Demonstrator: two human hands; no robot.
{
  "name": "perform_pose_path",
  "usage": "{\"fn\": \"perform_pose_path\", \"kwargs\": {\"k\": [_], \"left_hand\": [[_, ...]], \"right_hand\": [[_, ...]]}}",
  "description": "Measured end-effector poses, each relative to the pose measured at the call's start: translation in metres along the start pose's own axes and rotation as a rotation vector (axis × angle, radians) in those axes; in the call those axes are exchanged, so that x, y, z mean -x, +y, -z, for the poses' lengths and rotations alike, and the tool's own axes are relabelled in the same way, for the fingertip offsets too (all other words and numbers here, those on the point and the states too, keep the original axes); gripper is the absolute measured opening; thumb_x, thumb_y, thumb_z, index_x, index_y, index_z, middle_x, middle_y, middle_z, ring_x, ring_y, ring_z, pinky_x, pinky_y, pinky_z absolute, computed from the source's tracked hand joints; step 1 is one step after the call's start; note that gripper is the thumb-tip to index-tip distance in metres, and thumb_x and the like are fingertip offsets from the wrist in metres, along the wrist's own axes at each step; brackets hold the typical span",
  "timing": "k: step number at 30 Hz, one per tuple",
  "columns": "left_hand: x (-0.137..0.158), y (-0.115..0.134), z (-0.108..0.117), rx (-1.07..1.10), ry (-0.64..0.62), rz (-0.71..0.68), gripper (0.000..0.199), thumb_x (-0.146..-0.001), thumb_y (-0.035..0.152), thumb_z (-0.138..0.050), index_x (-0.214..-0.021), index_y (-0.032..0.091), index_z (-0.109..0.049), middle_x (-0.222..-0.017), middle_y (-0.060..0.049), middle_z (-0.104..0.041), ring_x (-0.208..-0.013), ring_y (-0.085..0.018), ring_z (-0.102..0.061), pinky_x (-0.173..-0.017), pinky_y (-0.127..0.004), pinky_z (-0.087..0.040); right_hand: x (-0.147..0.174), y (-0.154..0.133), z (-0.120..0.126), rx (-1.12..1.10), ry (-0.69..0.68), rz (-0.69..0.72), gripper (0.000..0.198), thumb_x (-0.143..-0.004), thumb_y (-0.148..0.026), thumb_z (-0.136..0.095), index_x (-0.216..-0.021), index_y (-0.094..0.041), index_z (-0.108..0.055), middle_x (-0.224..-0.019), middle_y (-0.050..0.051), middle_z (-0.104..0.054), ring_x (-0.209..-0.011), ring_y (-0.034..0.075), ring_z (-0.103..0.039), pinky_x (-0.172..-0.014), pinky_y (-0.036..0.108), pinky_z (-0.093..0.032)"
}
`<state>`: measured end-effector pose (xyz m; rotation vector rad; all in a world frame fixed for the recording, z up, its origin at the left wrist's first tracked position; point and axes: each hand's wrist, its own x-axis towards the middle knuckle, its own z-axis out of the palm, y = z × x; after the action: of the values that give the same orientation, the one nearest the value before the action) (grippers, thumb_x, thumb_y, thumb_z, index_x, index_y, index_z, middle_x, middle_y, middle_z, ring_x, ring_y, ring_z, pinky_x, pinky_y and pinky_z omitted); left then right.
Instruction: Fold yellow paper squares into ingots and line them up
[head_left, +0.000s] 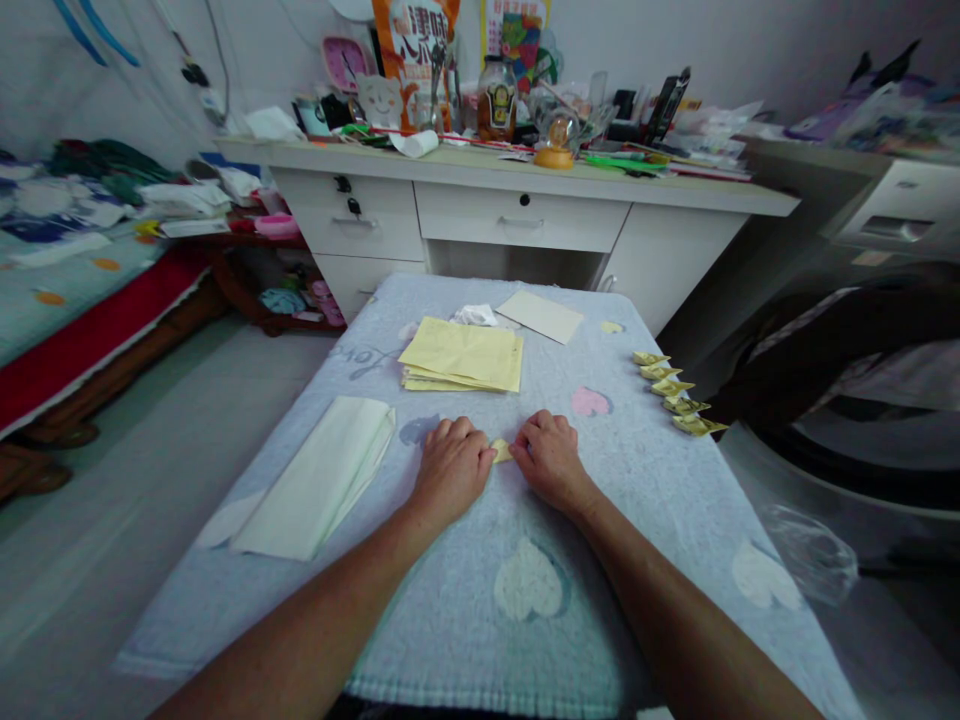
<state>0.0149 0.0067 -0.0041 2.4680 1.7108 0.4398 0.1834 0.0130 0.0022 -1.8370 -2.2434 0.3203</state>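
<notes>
Between my hands, low over the cloth-covered table, is a small folded piece of yellow paper (501, 451). My left hand (454, 462) grips its left end, fingers curled and thumb toward the paper. At the other end, my right hand (550, 458) pinches it in the same way. Much of the paper is hidden by my fingers. Just beyond my hands lies a stack of yellow paper sheets (461, 355). Along the table's right edge stands a row of several folded yellow paper shapes (681, 406) with pointed ends.
A folded pale green-white cloth or paper (315, 480) lies to my left. Behind the stack are a crumpled white tissue (475, 315) and a cream card (540, 316). A cluttered white desk (525, 215) stands beyond the table; a washing machine (892, 220) is at the right.
</notes>
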Motion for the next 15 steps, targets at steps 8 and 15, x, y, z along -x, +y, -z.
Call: {"fn": "perform_pose_path", "kwargs": {"k": [8, 15], "left_hand": [[-0.002, -0.005, 0.001, 0.179, 0.035, -0.039, 0.012, -0.086, 0.024, -0.057, -0.094, 0.022, -0.065, -0.095, -0.005, -0.058, -0.094, -0.023, -0.049, -0.081, -0.036, -0.039], [-0.007, -0.015, -0.002, 0.373, -0.001, -0.161, 0.021, -0.087, 0.02, -0.055, -0.098, 0.027, -0.072, -0.095, -0.003, -0.06, -0.094, -0.02, -0.051, -0.086, -0.034, -0.04]], "right_hand": [[0.002, -0.002, -0.002, 0.037, 0.038, 0.02, 0.017, -0.089, -0.035, -0.054, -0.085, -0.021, -0.064, -0.1, 0.008, -0.055, -0.095, 0.025, -0.044, -0.078, 0.036, -0.032], [0.001, 0.001, -0.002, 0.034, 0.034, 0.016, 0.017, -0.088, -0.036, -0.056, -0.085, -0.021, -0.065, -0.102, 0.009, -0.055, -0.097, 0.026, -0.044, -0.079, 0.037, -0.032]]}}
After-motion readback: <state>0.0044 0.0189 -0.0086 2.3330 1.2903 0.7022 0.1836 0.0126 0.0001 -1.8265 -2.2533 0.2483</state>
